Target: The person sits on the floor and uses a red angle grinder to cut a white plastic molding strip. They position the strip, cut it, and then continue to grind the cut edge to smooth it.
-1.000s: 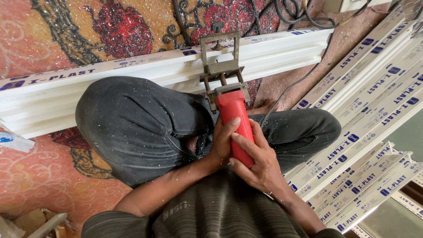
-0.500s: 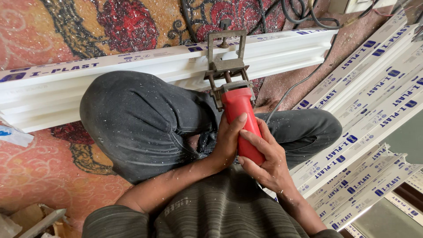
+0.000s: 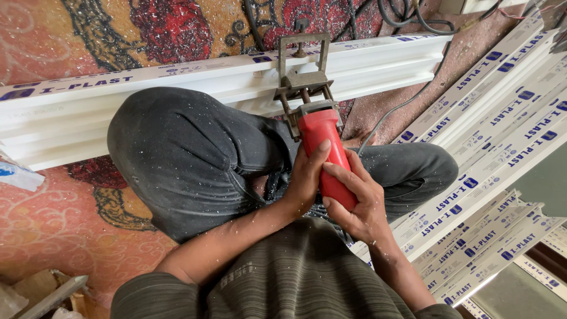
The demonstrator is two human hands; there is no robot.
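Left hand (image 3: 306, 177): closed around the near-left side of the red power tool (image 3: 323, 155), thumb lying up along its body; a steadying grip, it seems, that keeps the body from twisting.
Right hand (image 3: 357, 201): wrapped around the rear of the same red tool, fingers curled over the top and right side; probably the hand that bears the tool's weight and drives it forward.
Red power tool: held by both hands just in front of the person's lap, nose pointing away from the body and meeting the metal jig (image 3: 303, 74); a grey cord (image 3: 401, 106) runs off from near its right side.
Metal jig: just beyond the tool's nose, clamped across the white plastic profile (image 3: 177, 88) with an upright frame and screw on top; likely there to guide the tool square to the profile.
White plastic profile: lies crosswise beyond the tool, over the person's bent knee (image 3: 177, 153), which appears to prop and pin it at working height.
Stacked profiles (image 3: 502, 136): to the right of the tool, laid at a slant, well apart from the hands.
Patterned carpet (image 3: 71, 218): under everything, to the left of and beyond the tool, dusted with white shavings.
Black cables (image 3: 407, 18): far beyond the tool, past the profile.
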